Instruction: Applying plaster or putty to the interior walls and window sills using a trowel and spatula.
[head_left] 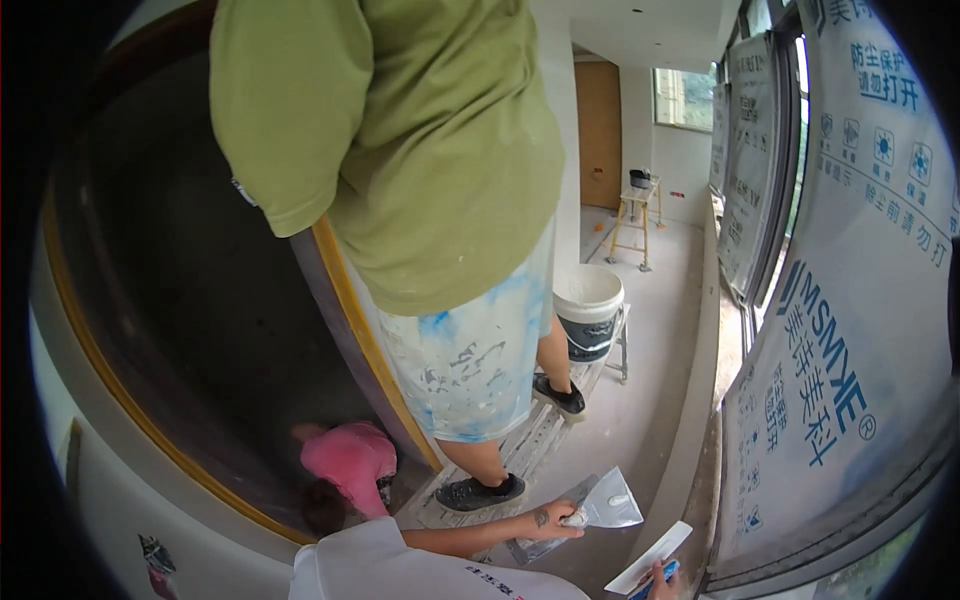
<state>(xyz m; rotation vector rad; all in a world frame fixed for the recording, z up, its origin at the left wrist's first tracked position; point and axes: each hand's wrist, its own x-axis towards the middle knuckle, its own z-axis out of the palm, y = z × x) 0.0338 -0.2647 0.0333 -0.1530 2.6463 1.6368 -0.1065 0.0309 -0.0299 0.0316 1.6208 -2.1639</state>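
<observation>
Jutting leftward from the right hand [664, 585] is a trowel [648, 558].

Platform [522, 452]: running from lower centre up to right of centre; I see a co-worker [460, 190] standing on it.
Bucket [588, 335]: beyond those feet, at the platform's far end.
Stool [641, 193]: farther back, upper right, a container [640, 179] on top.
Window [850, 300]: down my right edge.
Opening [200, 260]: across my left, a second person [350, 460] low near its bottom edge.
Left hand [556, 521]: lower centre, scraper [610, 502] in it.
Right hand [664, 582]: bottom edge, farther right, holding a trowel [650, 557].
</observation>
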